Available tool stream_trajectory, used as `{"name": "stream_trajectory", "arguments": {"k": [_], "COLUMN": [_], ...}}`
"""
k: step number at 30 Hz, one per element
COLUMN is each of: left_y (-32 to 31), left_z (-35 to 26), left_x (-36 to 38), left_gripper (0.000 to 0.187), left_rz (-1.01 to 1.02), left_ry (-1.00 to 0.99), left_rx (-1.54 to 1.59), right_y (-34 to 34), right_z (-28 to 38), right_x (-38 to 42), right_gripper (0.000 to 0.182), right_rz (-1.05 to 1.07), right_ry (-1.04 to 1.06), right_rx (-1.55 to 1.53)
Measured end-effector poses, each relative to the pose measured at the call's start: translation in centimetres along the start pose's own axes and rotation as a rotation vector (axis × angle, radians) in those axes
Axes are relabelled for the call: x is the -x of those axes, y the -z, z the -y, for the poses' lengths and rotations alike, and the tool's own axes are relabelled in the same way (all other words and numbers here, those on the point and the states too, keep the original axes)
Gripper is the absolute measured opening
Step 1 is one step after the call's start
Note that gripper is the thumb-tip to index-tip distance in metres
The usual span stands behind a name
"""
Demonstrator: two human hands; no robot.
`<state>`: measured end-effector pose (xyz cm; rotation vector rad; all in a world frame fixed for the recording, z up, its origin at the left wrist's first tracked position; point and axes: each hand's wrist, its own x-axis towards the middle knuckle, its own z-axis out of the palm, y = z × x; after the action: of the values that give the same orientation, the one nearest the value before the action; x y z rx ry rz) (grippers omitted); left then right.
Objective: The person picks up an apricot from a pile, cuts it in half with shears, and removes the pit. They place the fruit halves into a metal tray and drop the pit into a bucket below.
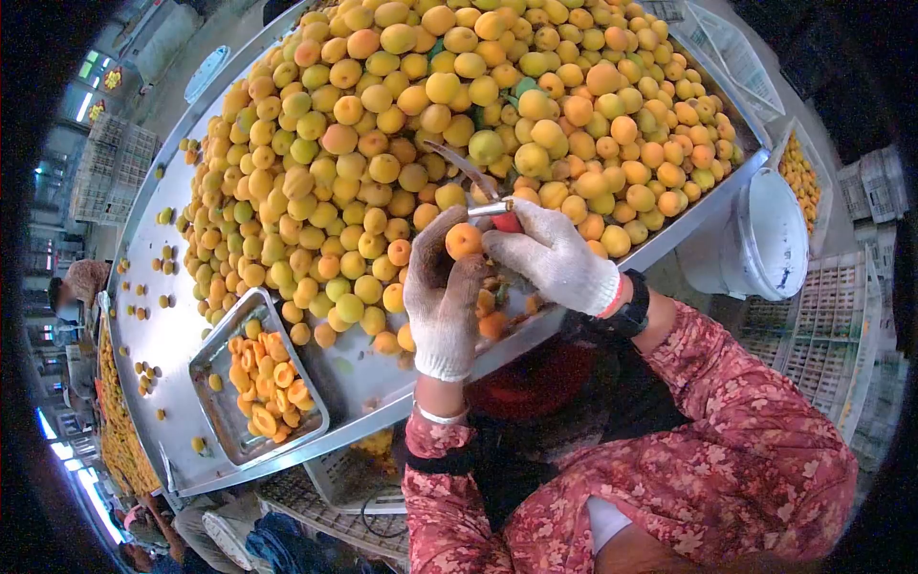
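My gloved left hand (446, 311) has its fingers curled round a whole orange apricot (464, 241). Facing it, my gloved right hand (557, 256) grips a knife (463, 165) with a curved blade and a red handle, of which only a part shows between the fingers. The blade points up and to the left, above the fruit. Both hands are over the near edge of a heap of apricots (382, 167), yellow to orange. Left of my hands, a metal tray (222, 411) holds halved, pitted apricots (270, 381).
The heap lies on a metal table (182, 421) with a raised rim. A white bucket (708, 253) stands at its right edge, near plastic crates (813, 354). Another crate of apricots (801, 182) is behind the bucket. A person (88, 279) is at the far left.
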<state>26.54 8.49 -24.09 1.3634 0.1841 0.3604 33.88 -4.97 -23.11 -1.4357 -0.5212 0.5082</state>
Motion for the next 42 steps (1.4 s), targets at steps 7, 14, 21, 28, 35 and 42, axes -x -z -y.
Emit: {"name": "stream_trajectory", "arguments": {"k": [7, 14, 21, 28, 35, 42], "left_y": [1.0, 1.5, 1.2, 1.8, 2.4, 2.9], "left_z": [0.5, 0.7, 0.1, 1.1, 2.2, 3.1], "left_x": [-0.1, 0.3, 0.2, 0.4, 0.6, 0.7], "left_gripper": [0.042, 0.042, 0.05, 0.048, 0.031, 0.04], "left_rz": [-0.095, -0.041, -0.024, -0.016, -0.037, -0.05], "left_ry": [0.053, 0.031, 0.067, 0.007, -0.055, -0.134], "left_rx": [0.058, 0.055, 0.079, -0.067, -0.312, -0.547], "right_y": [0.1, -0.2, -0.1, -0.2, -1.0, -0.9], "right_z": [-0.2, 0.3, 0.4, 0.2, -0.6, -0.4], "right_x": [0.4, 0.8, 0.8, 0.8, 0.7, 0.7], "right_gripper": [0.014, 0.016, 0.017, 0.021, 0.027, 0.028], "right_rz": [0.031, 0.078, 0.053, 0.065, 0.081, 0.143], "right_ry": [-0.062, 0.133, 0.139, 0.142, 0.025, -0.124], "right_rx": [-0.063, 0.271, 0.305, 0.39, 0.266, 0.255]}}
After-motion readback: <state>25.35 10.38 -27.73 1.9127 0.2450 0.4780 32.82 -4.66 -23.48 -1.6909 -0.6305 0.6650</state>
